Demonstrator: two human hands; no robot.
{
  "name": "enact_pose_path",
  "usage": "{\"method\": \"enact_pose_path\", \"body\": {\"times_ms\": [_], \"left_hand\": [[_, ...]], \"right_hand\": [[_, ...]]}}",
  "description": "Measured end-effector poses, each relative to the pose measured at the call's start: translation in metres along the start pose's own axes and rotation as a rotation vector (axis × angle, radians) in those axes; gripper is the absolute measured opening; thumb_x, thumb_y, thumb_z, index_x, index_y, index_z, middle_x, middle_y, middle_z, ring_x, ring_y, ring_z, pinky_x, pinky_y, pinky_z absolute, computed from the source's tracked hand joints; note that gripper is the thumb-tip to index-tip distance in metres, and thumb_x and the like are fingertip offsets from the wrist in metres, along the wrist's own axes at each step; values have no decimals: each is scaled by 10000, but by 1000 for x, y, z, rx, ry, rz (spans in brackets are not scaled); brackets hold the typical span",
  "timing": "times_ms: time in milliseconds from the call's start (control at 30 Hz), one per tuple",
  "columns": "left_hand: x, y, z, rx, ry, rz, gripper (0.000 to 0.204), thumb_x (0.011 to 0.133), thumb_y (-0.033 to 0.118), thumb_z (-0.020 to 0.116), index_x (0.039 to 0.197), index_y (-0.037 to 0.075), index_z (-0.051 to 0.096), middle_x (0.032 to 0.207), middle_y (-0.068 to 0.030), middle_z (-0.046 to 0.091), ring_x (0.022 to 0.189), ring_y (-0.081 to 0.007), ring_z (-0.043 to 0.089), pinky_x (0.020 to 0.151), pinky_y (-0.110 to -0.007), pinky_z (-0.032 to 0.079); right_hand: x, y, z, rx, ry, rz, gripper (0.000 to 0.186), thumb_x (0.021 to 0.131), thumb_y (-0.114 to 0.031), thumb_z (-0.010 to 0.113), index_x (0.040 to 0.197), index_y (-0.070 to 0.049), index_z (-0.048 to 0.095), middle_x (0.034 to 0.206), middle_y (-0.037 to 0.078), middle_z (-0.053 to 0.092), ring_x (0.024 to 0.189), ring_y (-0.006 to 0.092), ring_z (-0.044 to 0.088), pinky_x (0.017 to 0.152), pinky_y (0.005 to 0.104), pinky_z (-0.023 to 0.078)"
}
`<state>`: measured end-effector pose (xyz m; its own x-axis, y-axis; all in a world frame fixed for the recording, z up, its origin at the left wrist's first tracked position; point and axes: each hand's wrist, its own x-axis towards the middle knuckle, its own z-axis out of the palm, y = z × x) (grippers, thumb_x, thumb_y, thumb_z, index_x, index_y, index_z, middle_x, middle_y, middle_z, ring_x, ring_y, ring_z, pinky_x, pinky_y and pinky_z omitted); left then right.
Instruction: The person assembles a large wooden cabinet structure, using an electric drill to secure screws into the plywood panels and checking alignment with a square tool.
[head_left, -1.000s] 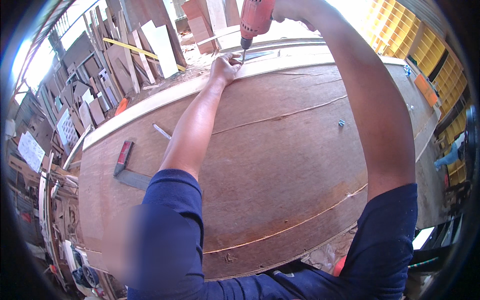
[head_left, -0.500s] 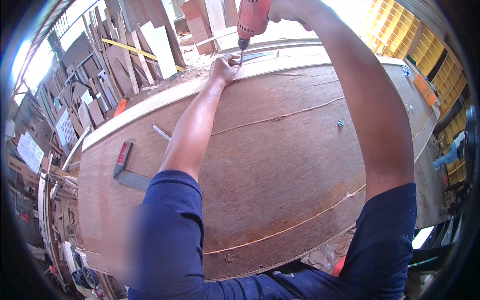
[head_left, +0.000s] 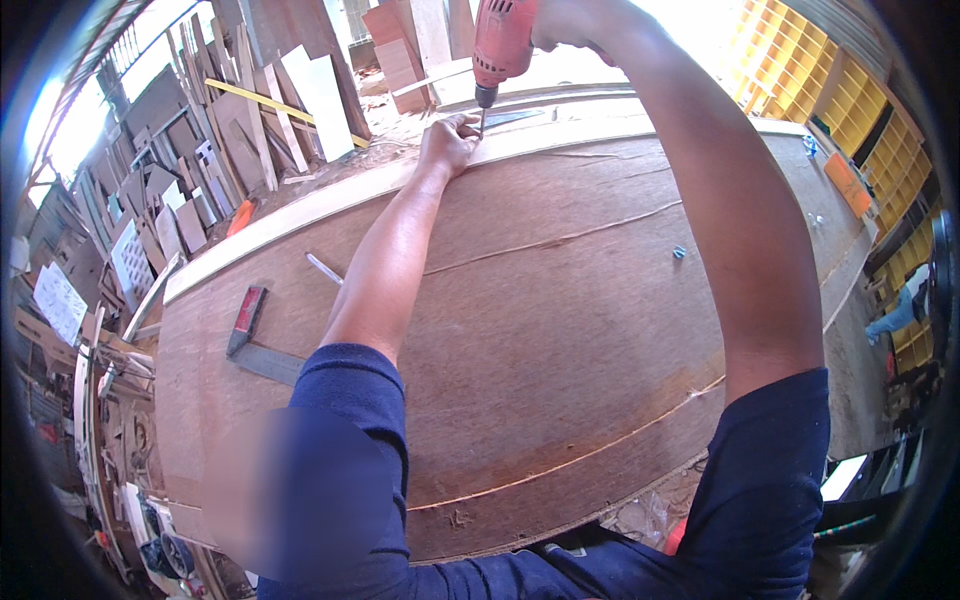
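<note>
Drill [head_left: 502, 45] met the pale wood strip [head_left: 330, 205] at the worktop's [head_left: 560, 330] far edge

The left hand's [head_left: 448, 145] thumb and forefinger were drawn close together around the tip of the drill's thin bit [head_left: 483, 121]; at that size, it was hard to tell whether they were clamped on a screw or on the bit, or only beside it. The hand rested on the strip, near the middle of the worktop's far edge. The right hand [head_left: 575, 28], partly cut off by the top of the view, had its fingers wrapped round the red drill, which stood nearly upright above that edge with its bit pointing down.

Just left of the left forearm lay a slim white stick [head_left: 322, 267]. Nearer the left edge was a square [head_left: 248, 315] with a red-inlaid handle, its metal blade running under the left sleeve [head_left: 350, 385]. A small blue piece [head_left: 679, 253] lay near the right forearm, a crumpled blue one [head_left: 809, 146] by the far right corner, and an orange piece [head_left: 848, 186] at the right edge.

Past the far left corner leaned many boards [head_left: 322, 95]; past the far right corner stood yellow shelving [head_left: 785, 45].
</note>
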<state>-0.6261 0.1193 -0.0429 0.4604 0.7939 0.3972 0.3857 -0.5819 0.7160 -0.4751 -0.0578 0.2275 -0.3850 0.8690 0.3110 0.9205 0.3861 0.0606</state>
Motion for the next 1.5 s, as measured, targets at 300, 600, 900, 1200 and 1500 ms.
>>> {"method": "enact_pose_path", "body": {"times_ms": [300,600,900,1200,1500], "left_hand": [[-2,2,-1,-75,-6,-22,397,944,43,792,1339,64,767,1077,-85,860,1007,-152,808,916,-300,622],[2,-5,2,-76,21,-42,372,922,85,857,1288,70,791,1053,-73,855,977,-146,805,911,-308,622],[10,-20,-4,-96,-66,66,677,865,156,885,1477,12,634,1296,-176,789,1235,-246,748,1090,-353,575],[-1,6,-36,81,-393,37,869,841,420,962,1494,-33,610,1477,-215,682,1378,-302,648,1204,-381,481],[-9,15,-31,65,-356,-13,947,798,441,997,1505,-40,588,1477,-220,662,1396,-301,622,1218,-388,465]], "right_hand": [[16,-4,4,-86,-35,74,180,796,-284,850,878,-125,859,729,78,745,643,204,670,593,400,552],[25,9,8,-46,-63,47,286,803,-391,884,921,-131,865,757,89,749,694,229,678,634,422,564],[28,19,14,-83,-68,25,263,823,-370,869,930,-129,865,790,93,760,724,239,693,662,425,574],[29,21,16,-91,-53,30,241,843,-348,853,939,-128,864,822,98,772,755,249,709,690,428,585],[31,21,17,-95,-25,30,220,862,-326,838,948,-126,864,855,103,784,786,259,724,718,432,595]]}}
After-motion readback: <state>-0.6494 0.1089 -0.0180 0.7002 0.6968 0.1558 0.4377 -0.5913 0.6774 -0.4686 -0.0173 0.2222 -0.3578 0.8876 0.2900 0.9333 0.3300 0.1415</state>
